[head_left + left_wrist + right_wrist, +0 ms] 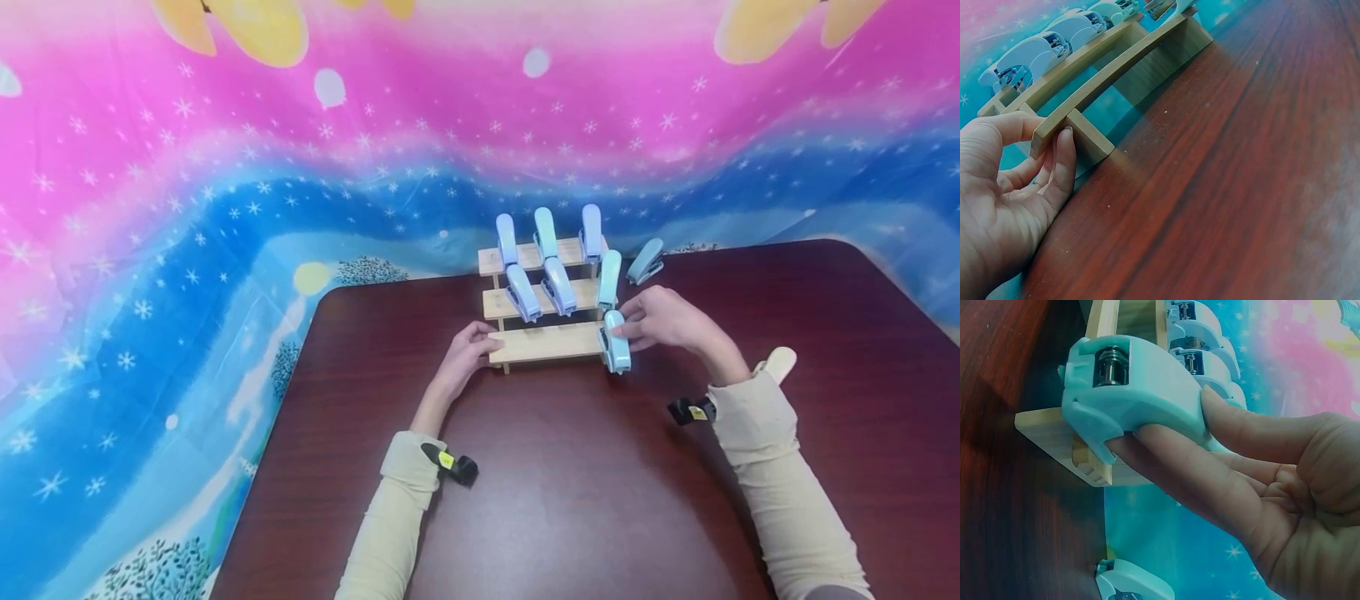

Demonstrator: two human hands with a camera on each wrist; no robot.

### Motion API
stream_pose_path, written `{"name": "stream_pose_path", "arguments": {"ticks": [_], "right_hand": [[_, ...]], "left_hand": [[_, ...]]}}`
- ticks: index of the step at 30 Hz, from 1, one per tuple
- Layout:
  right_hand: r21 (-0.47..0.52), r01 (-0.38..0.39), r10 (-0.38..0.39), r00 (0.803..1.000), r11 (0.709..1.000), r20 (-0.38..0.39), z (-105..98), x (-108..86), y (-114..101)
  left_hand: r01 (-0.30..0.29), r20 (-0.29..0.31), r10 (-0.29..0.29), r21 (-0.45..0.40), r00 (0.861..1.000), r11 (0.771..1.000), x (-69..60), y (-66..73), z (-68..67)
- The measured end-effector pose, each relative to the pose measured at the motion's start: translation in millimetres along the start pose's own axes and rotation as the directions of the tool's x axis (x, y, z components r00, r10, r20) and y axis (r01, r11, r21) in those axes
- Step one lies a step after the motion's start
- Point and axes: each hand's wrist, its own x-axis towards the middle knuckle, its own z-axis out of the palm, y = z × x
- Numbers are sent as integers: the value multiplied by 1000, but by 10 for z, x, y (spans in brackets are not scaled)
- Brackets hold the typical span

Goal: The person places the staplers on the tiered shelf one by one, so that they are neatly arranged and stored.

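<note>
While left grip [468,354] round rack [547,343], right grip [667,321] round stapler [618,352], maroon table [555,475], snowflake-patterned backdrop [247,175]

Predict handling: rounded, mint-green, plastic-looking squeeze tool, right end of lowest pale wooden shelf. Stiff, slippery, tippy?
The squeeze tool is probably stiff: its shell looks moulded. Its glossy curves may slip in the right hand. At the end of the narrow wooden shelf, it might tip if pushed.

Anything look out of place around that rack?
Possibly: a teal gadget lies loose on the table, apart from those lined up on the wooden rack. A cream object also lies away from it, partly hidden by the right sleeve. No spill or damage shows.
</note>
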Motion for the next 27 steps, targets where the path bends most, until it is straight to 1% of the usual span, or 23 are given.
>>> {"name": "stream_pose_path", "arguments": {"ticks": [5,18,27], "right_hand": [[41,-7,7,1000,999,-10,16,21,12],[31,-23,25,998,999,-60,36,61,50],[71,-18,25,995,997,-100,56,72,61]], "left_hand": [[-1,-4,1,7,1000,1000,-6,1,-2],[-8,-2,8,0,1000,1000,-4,-11,5],[-8,-3,8,-2,1000,1000,6,-6,2]]}}
